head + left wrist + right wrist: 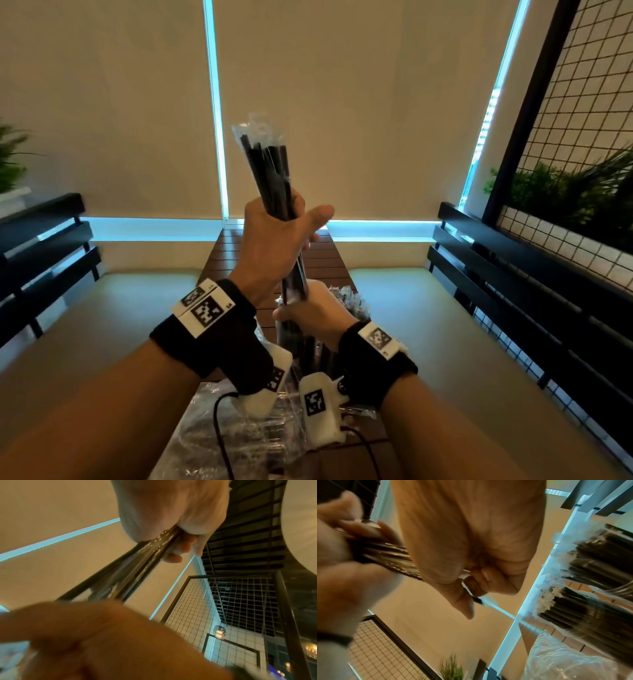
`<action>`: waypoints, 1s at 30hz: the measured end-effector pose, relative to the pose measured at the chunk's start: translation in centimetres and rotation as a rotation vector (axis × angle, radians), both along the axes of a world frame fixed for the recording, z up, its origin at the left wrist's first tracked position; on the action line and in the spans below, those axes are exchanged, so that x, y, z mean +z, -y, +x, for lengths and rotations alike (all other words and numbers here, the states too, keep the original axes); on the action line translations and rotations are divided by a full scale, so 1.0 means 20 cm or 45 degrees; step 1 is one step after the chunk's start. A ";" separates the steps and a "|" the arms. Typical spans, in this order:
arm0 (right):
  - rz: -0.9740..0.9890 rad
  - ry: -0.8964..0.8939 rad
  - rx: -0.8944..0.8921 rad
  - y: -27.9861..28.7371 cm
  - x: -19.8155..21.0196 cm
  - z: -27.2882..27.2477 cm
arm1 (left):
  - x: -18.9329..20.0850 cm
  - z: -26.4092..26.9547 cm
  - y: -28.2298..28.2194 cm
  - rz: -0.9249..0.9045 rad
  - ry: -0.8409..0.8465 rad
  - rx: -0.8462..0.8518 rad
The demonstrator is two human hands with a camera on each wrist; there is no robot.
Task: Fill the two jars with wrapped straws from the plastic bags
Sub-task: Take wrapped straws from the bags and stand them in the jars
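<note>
A bundle of black straws in clear wrappers [270, 171] stands upright above the table. My left hand [274, 240] grips it round the middle, thumb stuck out to the right. Just below, my right hand [308, 315] grips its lower end. In the left wrist view the left hand [171, 513] is curled round the straws [128, 574]. In the right wrist view the right hand [471, 534] is closed on the straws [393, 557]. Two clear jars [607, 561] [573, 622] packed with black straws stand close by. One jar's wrapper tops [349, 301] show behind my right hand.
Crinkled clear plastic bags [212, 428] [565, 662] lie on the narrow brown slatted table [322, 260] under my wrists, with black camera cables across them. Black slatted benches [44, 246] [513, 274] flank the table. A wire grid panel [582, 120] with plants rises at the right.
</note>
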State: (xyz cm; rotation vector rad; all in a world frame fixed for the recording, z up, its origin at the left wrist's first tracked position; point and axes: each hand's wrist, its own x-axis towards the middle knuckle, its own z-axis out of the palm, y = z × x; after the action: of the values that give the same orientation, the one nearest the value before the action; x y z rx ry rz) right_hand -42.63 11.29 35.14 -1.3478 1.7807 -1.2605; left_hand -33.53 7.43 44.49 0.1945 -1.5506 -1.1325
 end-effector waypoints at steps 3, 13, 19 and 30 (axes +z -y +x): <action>0.059 0.172 0.099 -0.02 0.02 0.00 | -0.06 -0.01 0.00 0.018 0.052 0.079; 0.052 1.265 -0.085 -0.04 -0.05 -0.07 | -0.04 0.00 0.02 0.011 -0.031 -0.061; 0.031 1.048 0.007 -0.03 0.06 -0.02 | -0.18 -0.07 0.01 -0.020 0.173 0.025; -0.656 -0.771 -0.379 -0.18 0.59 -0.01 | -0.45 -0.14 0.10 -0.288 0.725 0.167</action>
State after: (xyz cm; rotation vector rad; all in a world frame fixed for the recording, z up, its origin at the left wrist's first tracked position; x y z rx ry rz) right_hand -42.79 14.98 47.03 -1.9646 2.2141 -1.6781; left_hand -36.24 5.35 35.57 0.4891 -2.1179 -0.8245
